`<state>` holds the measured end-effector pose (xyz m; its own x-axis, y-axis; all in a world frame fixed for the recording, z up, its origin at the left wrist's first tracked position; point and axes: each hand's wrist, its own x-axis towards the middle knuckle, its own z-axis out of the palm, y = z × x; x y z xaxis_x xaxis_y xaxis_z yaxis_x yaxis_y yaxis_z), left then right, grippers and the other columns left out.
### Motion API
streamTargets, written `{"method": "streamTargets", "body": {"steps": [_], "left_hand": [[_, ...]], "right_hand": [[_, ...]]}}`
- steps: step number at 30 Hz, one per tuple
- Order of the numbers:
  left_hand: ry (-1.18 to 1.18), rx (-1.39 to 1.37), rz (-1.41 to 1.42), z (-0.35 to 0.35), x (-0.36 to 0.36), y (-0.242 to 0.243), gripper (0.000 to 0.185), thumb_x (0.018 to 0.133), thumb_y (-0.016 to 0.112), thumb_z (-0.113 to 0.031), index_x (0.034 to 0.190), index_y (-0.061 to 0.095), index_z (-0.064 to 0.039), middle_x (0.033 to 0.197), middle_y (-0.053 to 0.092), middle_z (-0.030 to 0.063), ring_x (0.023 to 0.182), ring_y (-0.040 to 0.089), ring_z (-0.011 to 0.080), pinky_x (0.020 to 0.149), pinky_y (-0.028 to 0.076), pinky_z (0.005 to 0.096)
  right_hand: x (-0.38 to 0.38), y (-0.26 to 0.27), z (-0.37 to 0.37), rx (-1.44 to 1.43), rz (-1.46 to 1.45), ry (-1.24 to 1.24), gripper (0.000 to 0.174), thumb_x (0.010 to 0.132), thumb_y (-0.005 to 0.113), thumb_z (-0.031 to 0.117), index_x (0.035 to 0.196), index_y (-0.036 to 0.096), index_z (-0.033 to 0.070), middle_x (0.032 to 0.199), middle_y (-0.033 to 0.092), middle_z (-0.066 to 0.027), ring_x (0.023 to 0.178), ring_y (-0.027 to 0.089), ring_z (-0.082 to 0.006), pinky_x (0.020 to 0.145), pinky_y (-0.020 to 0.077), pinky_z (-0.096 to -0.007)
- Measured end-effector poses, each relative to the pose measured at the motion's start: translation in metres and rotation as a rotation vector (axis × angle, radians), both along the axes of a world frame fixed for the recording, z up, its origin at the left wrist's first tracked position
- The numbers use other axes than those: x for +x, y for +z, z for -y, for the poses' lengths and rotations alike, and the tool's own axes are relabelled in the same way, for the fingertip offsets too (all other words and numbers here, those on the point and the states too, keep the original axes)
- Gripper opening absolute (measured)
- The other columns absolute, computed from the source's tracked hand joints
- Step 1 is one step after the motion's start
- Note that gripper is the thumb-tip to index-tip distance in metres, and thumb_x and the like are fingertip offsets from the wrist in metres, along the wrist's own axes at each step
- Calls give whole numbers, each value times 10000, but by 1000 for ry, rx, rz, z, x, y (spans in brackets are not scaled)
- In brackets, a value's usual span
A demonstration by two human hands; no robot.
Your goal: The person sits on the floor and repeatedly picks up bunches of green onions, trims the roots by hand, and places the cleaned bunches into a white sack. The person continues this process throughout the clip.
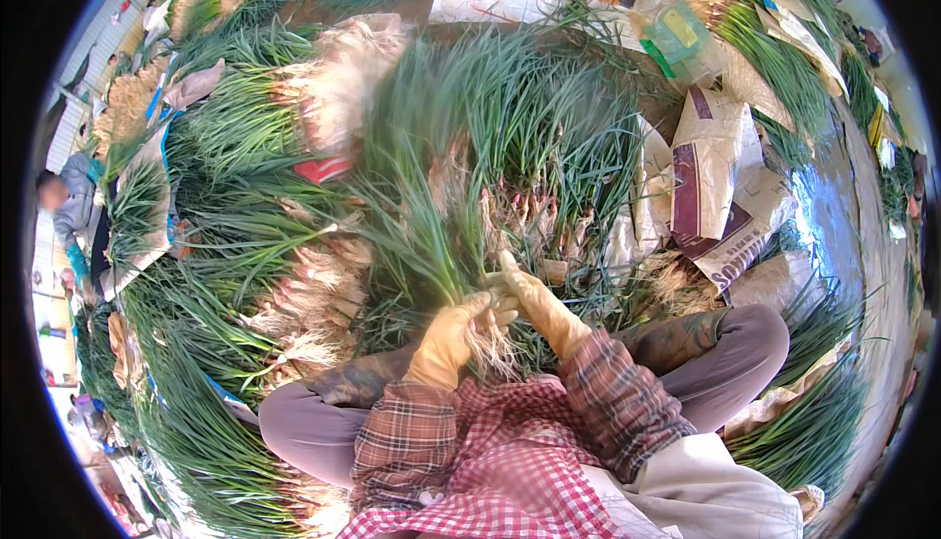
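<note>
My left hand (450,340), in a pale yellow glove, is closed around the base of a bunch of green onions (445,260). The green leaves point up and away from me, and the stringy pale roots (498,351) hang towards my lap. My right hand (540,296), gloved alike, touches the same bunch near the roots; its fingers are partly hidden, so its hold is unclear. Just beyond my hands lies a large pile of green onions (544,113) with reddish bulbs and roots towards me.
Root-end stacks of green onions (316,296) lie at my left. Printed paper sacks (706,164) and a clear plastic container (680,35) are at the right. My crossed legs (742,362) flank my hands. A person (77,193) is at the far left.
</note>
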<state>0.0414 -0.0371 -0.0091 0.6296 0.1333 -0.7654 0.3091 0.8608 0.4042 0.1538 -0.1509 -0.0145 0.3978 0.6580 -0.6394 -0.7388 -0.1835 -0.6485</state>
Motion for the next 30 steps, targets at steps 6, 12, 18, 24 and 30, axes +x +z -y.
{"method": "streamTargets", "body": {"steps": [6, 12, 18, 24, 30], "left_hand": [[77, 139, -171, 7, -6, -11, 140, 951, 579, -184, 1018, 609, -65, 809, 658, 53, 563, 587, 161, 522, 499, 323], [119, -20, -65, 7, -14, -6, 189, 1017, 432, -237, 974, 527, -79, 646, 509, -29, 452, 433, 70, 394, 359, 256], [128, -195, 194, 2, -39, 26, 179, 999, 491, -248, 1002, 544, -77, 663, 472, -52, 461, 421, 35, 440, 340, 212], [4, -140, 366, 7, -39, 31, 163, 988, 529, -235, 961, 566, -79, 680, 481, -47, 473, 394, 19, 455, 337, 202], [-25, -47, 133, 11, -36, 30, 302, 937, 590, -389, 913, 546, -91, 673, 479, -53, 471, 371, 22, 452, 322, 196]], "right_hand": [[-5, -36, -46, -253, 570, 254, 519, 960, 476, 497, 971, 634, 2, 836, 663, -163, 582, 627, -247, 533, 498, -375], [16, -57, -54, -580, 1628, 589, 405, 957, 464, 338, 702, 674, 105, 681, 680, -128, 539, 659, -297, 447, 506, -411], [42, -36, -1, -367, 743, -54, 373, 990, 466, 400, 1005, 677, 93, 834, 711, -49, 574, 635, -137, 539, 486, -279], [-6, 14, -6, 238, 248, 184, 465, 993, 470, 416, 1285, 581, 70, 1088, 652, -65, 769, 615, -103, 764, 496, -277], [-22, -1, -6, -84, 1209, 478, 357, 957, 550, 368, 782, 626, 66, 681, 614, -110, 606, 596, -233, 611, 492, -350]]}}
